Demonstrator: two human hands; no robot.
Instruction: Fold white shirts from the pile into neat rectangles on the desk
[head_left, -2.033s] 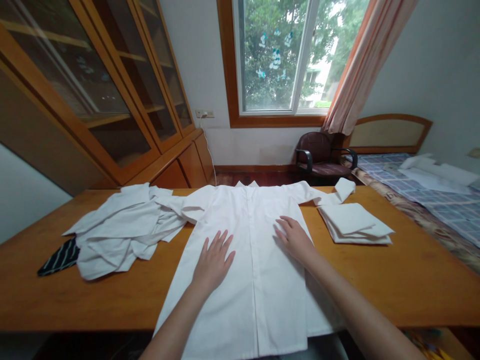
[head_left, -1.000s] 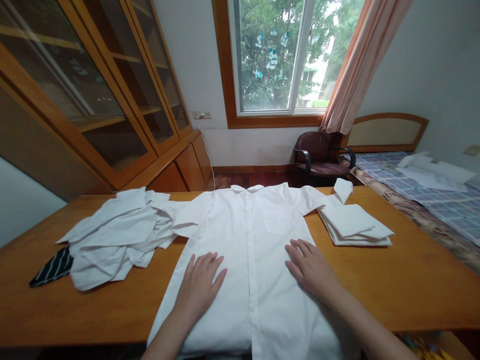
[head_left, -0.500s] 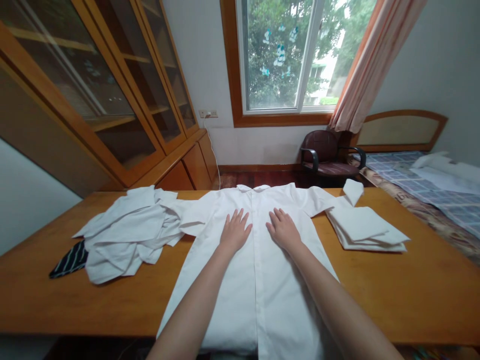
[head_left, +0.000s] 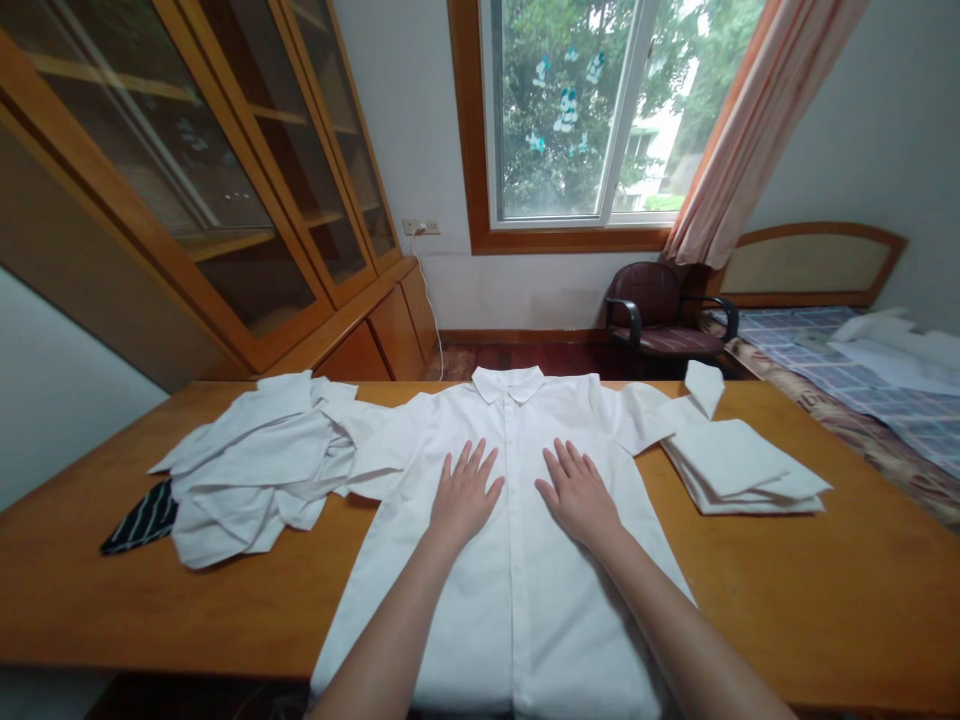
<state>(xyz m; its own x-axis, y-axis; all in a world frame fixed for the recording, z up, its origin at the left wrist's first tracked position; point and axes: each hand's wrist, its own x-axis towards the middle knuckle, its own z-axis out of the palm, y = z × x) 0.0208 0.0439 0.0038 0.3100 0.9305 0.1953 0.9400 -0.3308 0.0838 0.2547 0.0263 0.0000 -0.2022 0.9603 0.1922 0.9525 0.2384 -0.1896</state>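
A white short-sleeved shirt lies front up and spread out, its collar at the far edge of the wooden table and its hem at the near edge. My left hand rests flat on the chest, left of the button strip, fingers spread. On the other side of the strip my right hand lies flat too, fingers apart. Neither hand grips the cloth. The shirt's left-hand sleeve reaches a crumpled heap of white clothes. Its right-hand sleeve touches folded white cloth.
Striped dark cloth pokes out from the heap on the wooden table. A glass-door cabinet stands at the left. Beyond the table are an armchair, a window and, to the right, a bed.
Both hands have slid down the shirt toward me, still flat. The shirt has shifted slightly nearer, and its collar now lies more fully on the table.
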